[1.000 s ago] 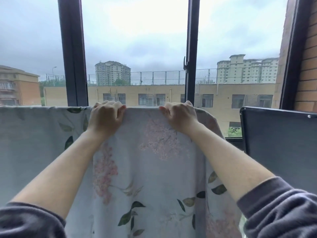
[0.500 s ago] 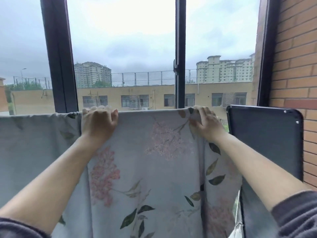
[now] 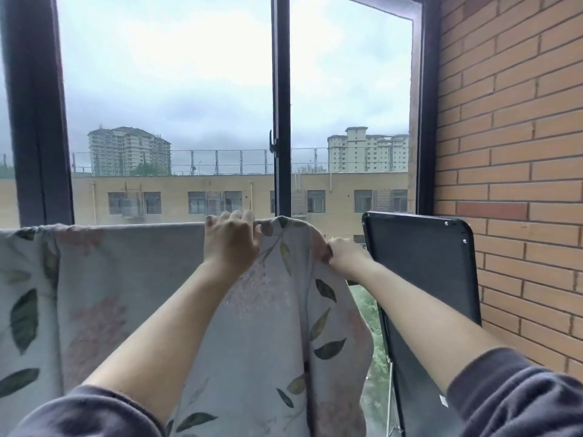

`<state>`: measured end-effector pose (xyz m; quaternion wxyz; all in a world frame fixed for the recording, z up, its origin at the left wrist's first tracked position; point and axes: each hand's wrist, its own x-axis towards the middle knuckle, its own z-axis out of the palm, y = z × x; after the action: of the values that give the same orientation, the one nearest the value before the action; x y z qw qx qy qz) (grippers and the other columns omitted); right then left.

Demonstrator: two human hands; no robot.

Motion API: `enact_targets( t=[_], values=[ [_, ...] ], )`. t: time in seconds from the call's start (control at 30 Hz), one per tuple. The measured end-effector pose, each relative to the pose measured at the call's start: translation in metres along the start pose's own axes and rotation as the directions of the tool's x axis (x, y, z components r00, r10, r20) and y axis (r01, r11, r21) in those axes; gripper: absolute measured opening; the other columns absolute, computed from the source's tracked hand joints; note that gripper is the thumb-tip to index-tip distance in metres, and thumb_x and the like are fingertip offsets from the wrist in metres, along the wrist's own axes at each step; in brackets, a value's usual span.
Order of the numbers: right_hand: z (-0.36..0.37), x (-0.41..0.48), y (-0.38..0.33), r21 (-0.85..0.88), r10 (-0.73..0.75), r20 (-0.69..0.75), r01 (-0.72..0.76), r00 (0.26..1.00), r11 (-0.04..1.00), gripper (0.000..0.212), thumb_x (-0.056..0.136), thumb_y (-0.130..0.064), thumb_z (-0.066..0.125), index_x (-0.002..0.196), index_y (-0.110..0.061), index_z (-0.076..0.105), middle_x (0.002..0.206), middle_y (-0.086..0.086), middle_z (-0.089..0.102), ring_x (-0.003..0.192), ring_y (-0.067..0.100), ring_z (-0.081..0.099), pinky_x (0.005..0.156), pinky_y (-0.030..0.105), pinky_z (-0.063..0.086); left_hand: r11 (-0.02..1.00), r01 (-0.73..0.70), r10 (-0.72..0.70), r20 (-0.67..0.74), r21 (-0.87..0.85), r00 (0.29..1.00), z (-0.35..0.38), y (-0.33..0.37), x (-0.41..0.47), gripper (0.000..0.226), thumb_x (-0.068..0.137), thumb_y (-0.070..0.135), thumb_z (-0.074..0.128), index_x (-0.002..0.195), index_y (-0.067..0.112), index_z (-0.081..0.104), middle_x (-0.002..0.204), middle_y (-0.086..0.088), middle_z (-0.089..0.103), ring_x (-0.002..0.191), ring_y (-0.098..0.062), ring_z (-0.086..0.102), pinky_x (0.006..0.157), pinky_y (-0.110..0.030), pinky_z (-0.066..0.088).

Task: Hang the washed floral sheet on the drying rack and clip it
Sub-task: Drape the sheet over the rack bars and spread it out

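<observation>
Along the left stretch of the drying rack, whose bar is hidden under the fold, the floral sheet [image 3: 126, 294] hangs draped and fairly flat. Near the middle our left hand [image 3: 232, 244] curls its fingers over the top edge, gripping the cloth. At the right end our right hand [image 3: 342, 255] pinches the bunched corner, just beside the black panel [image 3: 419, 263]. We see no clip on it. If we tug too far right, the heavy wet cloth could slide off the bar's end, or snag on that panel.
</observation>
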<state>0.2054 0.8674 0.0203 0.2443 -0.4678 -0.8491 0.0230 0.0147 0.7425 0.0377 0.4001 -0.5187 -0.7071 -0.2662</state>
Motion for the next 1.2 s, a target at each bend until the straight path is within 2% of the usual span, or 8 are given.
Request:
enact_targets(
  t=[0.13, 0.33, 0.57, 0.73, 0.87, 1.0, 1.1, 1.2],
  values=[
    [-0.029, 0.009, 0.021, -0.196, -0.073, 0.051, 0.081, 0.996, 0.977, 0.025, 0.080, -0.006, 0.045, 0.088, -0.015, 0.067, 0.096, 0.008, 0.062, 0.088, 0.030, 0.061, 0.063, 0.028, 0.042, 1.000, 0.010, -0.010, -0.040, 0.003, 0.999, 0.003, 0.004, -0.001, 0.024, 0.095, 0.033, 0.039, 0.090, 0.016, 0.055, 0.089, -0.004, 0.063, 0.085, -0.025, 0.058, 0.083, -0.040, 0.033],
    [-0.061, 0.028, 0.023, -0.342, -0.096, -0.248, 0.006, 0.964, 0.940, 0.029, 0.082, 0.005, 0.041, 0.095, -0.012, 0.061, 0.100, 0.010, 0.063, 0.093, 0.030, 0.061, 0.068, 0.033, 0.041, 1.000, 0.022, -0.023, -0.043, -0.008, 0.999, 0.002, 0.010, 0.001, 0.026, 0.096, 0.031, 0.038, 0.089, 0.015, 0.057, 0.089, -0.004, 0.064, 0.085, -0.024, 0.057, 0.082, -0.038, 0.033],
    [-0.071, 0.039, 0.032, -0.424, -0.116, -0.372, -0.057, 0.921, 0.904, 0.027, 0.078, 0.006, 0.045, 0.090, -0.014, 0.057, 0.098, 0.010, 0.065, 0.092, 0.031, 0.062, 0.070, 0.031, 0.040, 0.999, 0.038, -0.037, -0.043, 0.027, 0.998, -0.001, -0.003, -0.002, 0.027, 0.097, 0.030, 0.037, 0.091, 0.012, 0.057, 0.090, -0.008, 0.065, 0.085, -0.027, 0.057, 0.083, -0.038, 0.034],
    [-0.065, 0.040, 0.037, -0.479, 0.035, -0.108, -0.083, 0.994, 0.874, 0.033, 0.088, -0.004, 0.043, 0.114, -0.016, 0.059, 0.117, 0.008, 0.060, 0.108, 0.029, 0.057, 0.079, 0.035, 0.040, 0.997, 0.040, -0.037, -0.039, 0.073, 0.999, 0.001, -0.008, -0.003, 0.030, 0.097, 0.034, 0.036, 0.094, 0.012, 0.057, 0.091, -0.007, 0.064, 0.087, -0.028, 0.058, 0.083, -0.039, 0.034],
    [-0.047, 0.037, 0.031, -0.335, 0.071, 0.055, -0.048, 0.996, 0.941, 0.020, 0.085, -0.006, 0.041, 0.089, -0.018, 0.057, 0.107, 0.006, 0.058, 0.095, 0.026, 0.053, 0.080, 0.034, 0.041, 0.995, 0.050, -0.047, -0.037, 0.081, 0.998, 0.000, -0.010, -0.005, 0.030, 0.097, 0.032, 0.036, 0.093, 0.011, 0.057, 0.091, -0.009, 0.064, 0.087, -0.029, 0.057, 0.084, -0.040, 0.034],
    [-0.033, 0.026, -0.012, 0.131, -0.098, -0.174, 0.122, 0.980, 0.984, 0.031, 0.095, -0.020, 0.034, 0.118, -0.015, 0.055, 0.122, 0.009, 0.058, 0.110, 0.027, 0.053, 0.091, 0.036, 0.042, 0.997, 0.019, -0.017, -0.039, 0.070, 0.999, -0.001, -0.021, -0.005, 0.029, 0.098, 0.029, 0.035, 0.093, 0.012, 0.058, 0.090, -0.008, 0.063, 0.085, -0.028, 0.056, 0.081, -0.038, 0.032],
    [-0.019, 0.023, -0.067, 0.144, -0.299, -0.277, 0.347, 0.913, 0.927, 0.029, 0.099, -0.028, 0.031, 0.101, -0.014, 0.057, 0.107, 0.010, 0.063, 0.097, 0.026, 0.057, 0.079, 0.033, 0.040, 0.999, -0.014, 0.015, -0.029, 0.045, 0.999, -0.005, -0.027, -0.007, 0.029, 0.099, 0.027, 0.034, 0.094, 0.013, 0.059, 0.090, -0.007, 0.063, 0.085, -0.027, 0.056, 0.081, -0.037, 0.032],
    [-0.001, 0.023, -0.100, 0.049, -0.367, -0.317, 0.402, 0.874, 0.914, 0.040, 0.100, -0.034, 0.029, 0.098, -0.013, 0.063, 0.102, 0.011, 0.067, 0.093, 0.029, 0.060, 0.080, 0.035, 0.039, 0.999, -0.004, 0.005, -0.032, 0.036, 0.999, -0.011, -0.043, -0.012, 0.029, 0.098, 0.027, 0.035, 0.094, 0.013, 0.060, 0.091, -0.007, 0.064, 0.086, -0.027, 0.057, 0.083, -0.038, 0.034]
  ],
)
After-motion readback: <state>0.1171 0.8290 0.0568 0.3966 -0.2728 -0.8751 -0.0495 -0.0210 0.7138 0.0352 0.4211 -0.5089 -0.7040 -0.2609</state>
